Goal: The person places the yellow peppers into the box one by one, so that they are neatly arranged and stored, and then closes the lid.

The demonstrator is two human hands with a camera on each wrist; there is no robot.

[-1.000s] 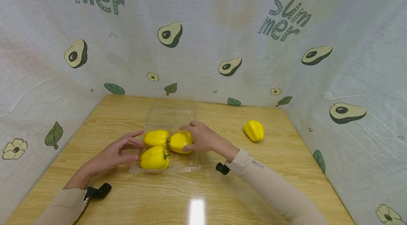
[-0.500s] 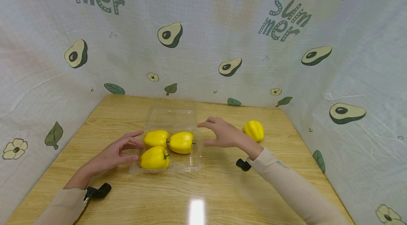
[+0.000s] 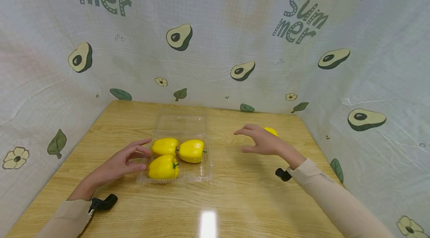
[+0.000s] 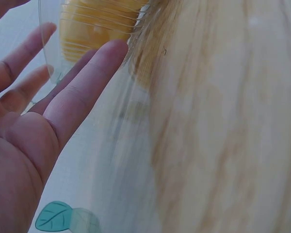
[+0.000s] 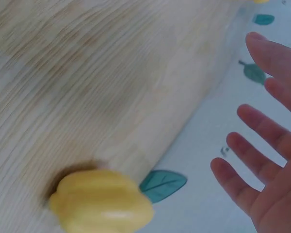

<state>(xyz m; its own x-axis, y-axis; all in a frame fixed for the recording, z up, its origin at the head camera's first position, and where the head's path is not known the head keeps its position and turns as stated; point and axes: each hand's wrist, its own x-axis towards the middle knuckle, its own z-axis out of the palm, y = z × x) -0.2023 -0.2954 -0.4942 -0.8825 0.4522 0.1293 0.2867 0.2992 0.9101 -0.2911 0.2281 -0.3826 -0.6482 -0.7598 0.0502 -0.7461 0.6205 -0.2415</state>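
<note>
Three yellow bell peppers lie in a clear plastic clamshell box (image 3: pixel 196 172) whose lid is folded back. One is the back-left bell pepper (image 3: pixel 164 146), one the front-left bell pepper (image 3: pixel 163 167), one the right-hand bell pepper (image 3: pixel 191 151). My left hand (image 3: pixel 122 161) rests at the box's left side, its fingers relaxed with fingertips right at the wall. In the left wrist view a yellow pepper (image 4: pixel 97 29) shows through the ribbed plastic. My right hand (image 3: pixel 263 141) hovers with spread fingers and holds nothing. Partly hidden behind it is a loose bell pepper (image 5: pixel 104 201) on the table.
The wooden table (image 3: pixel 168 208) carries the box left of centre. A printed cloth (image 3: pixel 215 36) hangs behind and along both sides of the table. Black wrist cameras sit on both wrists, such as the right wrist camera (image 3: pixel 283 174).
My right hand has let go of the right-hand pepper in the box and moved right, now overlapping the loose pepper. My left hand has stayed at the box.
</note>
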